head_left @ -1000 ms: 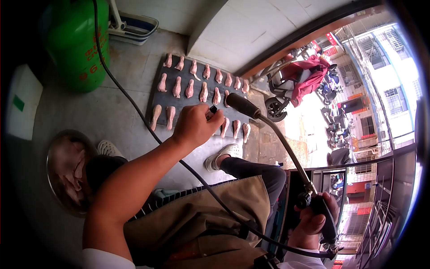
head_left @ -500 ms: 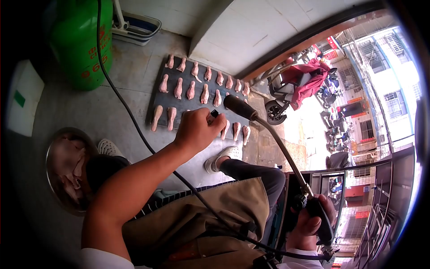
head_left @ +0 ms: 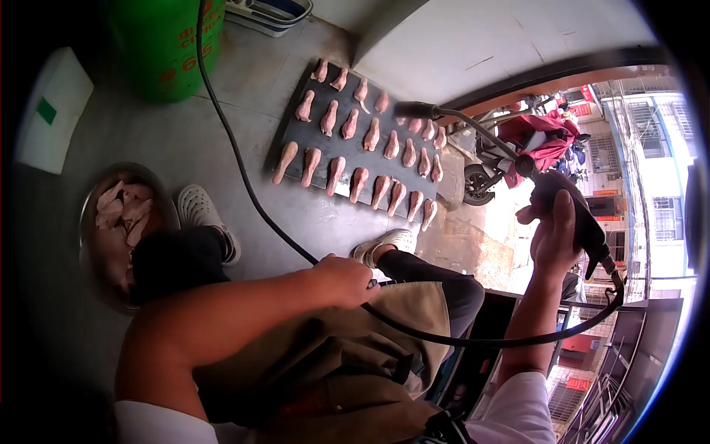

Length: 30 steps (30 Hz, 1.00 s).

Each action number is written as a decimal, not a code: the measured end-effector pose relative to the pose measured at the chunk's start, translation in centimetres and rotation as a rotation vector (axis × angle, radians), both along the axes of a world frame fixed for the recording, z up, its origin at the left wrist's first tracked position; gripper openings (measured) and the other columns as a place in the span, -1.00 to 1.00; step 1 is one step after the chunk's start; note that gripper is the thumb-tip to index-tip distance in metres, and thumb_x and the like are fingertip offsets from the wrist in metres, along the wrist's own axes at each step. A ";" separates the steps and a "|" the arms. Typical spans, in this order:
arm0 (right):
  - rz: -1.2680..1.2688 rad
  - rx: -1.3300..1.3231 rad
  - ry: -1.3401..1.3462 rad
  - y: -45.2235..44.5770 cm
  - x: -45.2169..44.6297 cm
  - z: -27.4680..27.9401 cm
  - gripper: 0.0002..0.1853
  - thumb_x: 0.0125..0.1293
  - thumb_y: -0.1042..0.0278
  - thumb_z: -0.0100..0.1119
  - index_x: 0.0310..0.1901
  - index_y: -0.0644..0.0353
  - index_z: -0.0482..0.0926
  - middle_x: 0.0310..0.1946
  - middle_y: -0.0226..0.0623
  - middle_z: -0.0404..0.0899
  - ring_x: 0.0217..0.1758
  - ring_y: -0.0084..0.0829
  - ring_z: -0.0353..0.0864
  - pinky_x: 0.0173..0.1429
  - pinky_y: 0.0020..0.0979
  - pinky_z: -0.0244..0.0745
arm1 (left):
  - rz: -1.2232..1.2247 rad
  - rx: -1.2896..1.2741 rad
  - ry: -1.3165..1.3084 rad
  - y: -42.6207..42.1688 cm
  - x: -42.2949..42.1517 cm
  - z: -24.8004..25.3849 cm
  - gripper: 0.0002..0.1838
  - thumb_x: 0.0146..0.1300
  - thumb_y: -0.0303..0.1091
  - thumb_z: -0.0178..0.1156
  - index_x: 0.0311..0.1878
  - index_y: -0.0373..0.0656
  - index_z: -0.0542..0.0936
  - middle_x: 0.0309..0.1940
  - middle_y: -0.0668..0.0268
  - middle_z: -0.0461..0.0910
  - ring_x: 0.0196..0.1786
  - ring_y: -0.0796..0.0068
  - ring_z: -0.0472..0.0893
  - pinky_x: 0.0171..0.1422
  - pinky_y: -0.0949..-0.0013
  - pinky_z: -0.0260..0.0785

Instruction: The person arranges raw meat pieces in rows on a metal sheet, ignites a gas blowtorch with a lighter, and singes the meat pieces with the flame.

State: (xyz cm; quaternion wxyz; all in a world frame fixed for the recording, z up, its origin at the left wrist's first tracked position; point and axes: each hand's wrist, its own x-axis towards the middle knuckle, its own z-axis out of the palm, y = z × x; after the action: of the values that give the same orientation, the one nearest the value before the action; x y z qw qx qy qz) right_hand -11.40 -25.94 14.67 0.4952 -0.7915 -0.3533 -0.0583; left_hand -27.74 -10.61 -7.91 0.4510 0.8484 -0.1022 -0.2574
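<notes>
Torch handle (head_left: 588,222) looks blk plastic, mostly matt, w/ a smooth metal neck (head_left: 481,133) & nozzle (head_left: 416,110); hose (head_left: 503,343) is blk, rubbery, low sheen. Meat pcs (head_left: 372,135) look smooth & moist on a matt dk tray (head_left: 314,138), basin (head_left: 118,172) is shiny metal, cylinder (head_left: 151,44) grn-painted metal w/ some gloss. Apron (head_left: 410,303) = matt brn cloth, shoes (head_left: 198,207) smooth wht moulded plastic/rubber, perforated.

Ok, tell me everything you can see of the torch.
The torch has a dark, cylindrical nozzle, a thin, bent, metal-looking tube, a round knob and a black handle. The right grip holds it at the handle, nozzle pointing left in view across the far row of meat on the tray. A black hose joins its rear through a metal-looking fitting. I can't tell whether it's lit.
</notes>
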 end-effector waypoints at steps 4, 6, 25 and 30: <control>-0.022 -0.089 -0.087 2.4 5.5 -0.4 -0.57 0.49 0.17 0.14 0.13 0.42 0.55 -0.37 -0.17 0.68 -0.54 -0.43 0.65 -0.37 -0.49 0.51 | 0.118 0.085 0.188 3.2 -0.1 -0.8 -0.41 0.41 0.16 -0.05 -0.12 -0.20 0.73 -0.14 0.07 0.73 0.01 0.04 0.69 0.16 0.00 0.46; -0.006 -0.129 -0.055 3.9 7.5 -1.1 -0.62 0.48 0.21 0.16 0.10 0.41 0.57 -0.36 -0.20 0.69 -0.53 -0.47 0.66 -0.35 -0.52 0.51 | 0.161 0.057 0.300 4.8 -0.2 0.3 -0.41 0.40 0.17 -0.03 -0.15 -0.19 0.74 -0.15 0.06 0.73 0.01 0.04 0.69 0.13 0.00 0.48; 0.195 -0.642 0.358 22.4 16.2 -17.0 -0.66 0.50 0.24 0.09 -0.23 0.39 0.68 -0.53 -0.25 0.65 -0.53 -0.49 0.65 -0.43 -0.49 0.51 | 0.400 -0.555 0.110 4.7 4.8 5.5 -0.69 0.17 -0.07 0.29 -0.31 -0.16 0.63 -0.39 0.07 0.68 -0.24 0.04 0.72 -0.12 0.04 0.58; 0.249 -0.663 0.408 24.2 18.3 -19.2 -0.64 0.46 0.19 0.14 -0.24 0.42 0.67 -0.52 -0.23 0.66 -0.54 -0.46 0.67 -0.38 -0.45 0.54 | 0.464 -0.603 0.142 4.9 5.9 5.3 -0.69 0.20 -0.08 0.30 -0.32 -0.17 0.60 -0.40 0.08 0.67 -0.24 0.05 0.71 -0.12 0.05 0.57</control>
State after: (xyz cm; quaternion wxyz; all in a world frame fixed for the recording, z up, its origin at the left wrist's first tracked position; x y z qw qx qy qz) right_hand 6.90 -1.71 -4.49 0.2765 -0.8548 -0.3404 0.2773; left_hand -21.80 -5.72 -2.57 0.7324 0.6584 0.0529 -0.1652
